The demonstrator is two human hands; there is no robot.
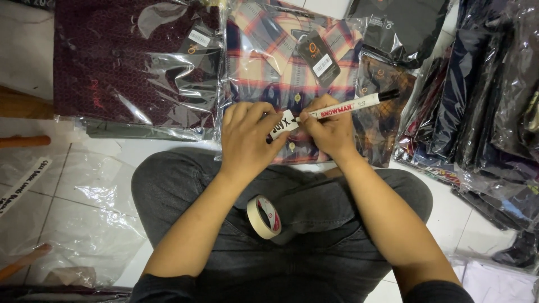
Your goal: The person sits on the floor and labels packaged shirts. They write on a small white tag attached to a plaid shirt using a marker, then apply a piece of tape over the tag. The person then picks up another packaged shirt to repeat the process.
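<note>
Left to right, seen from the head camera over the person's lap:

Far-left floor: clear plastic bags (95,207) lie flat on the white tiles, with a written strip of tape (22,182) at the left edge.

Maroon shirt (135,62): folded in a clear bag, far left of centre, its right edge just beside the plaid shirt.

Left hand (244,137): fingers curled and pressed down on the plaid shirt's bag, fingertips pinning the left end of a white tape label (283,124); it grips nothing else.

White tape label: a short strip with dark hand lettering, lying on the bag between the two hands, at centre.

Plaid shirt (281,50): red, cream and blue check, bagged, with a black hang tag (319,56) near the collar; it lies just beyond the knees, under both hands.

Masking tape roll (264,216): cream, tilted on edge, resting on the dark grey trousers (314,224) near the middle of the lap, well apart from both hands.

Right hand (331,129): closed in a writing grip round a white marker pen (348,106), thumb and fingers tight on the barrel.

White marker pen: slanted up to the right, black cap end far right, tip down at the label's right end.

Brown patterned shirt (382,112): bagged, partly under the plaid shirt's right edge.

Far right: a stack of dark bagged garments (488,101) overlapping one another.
</note>
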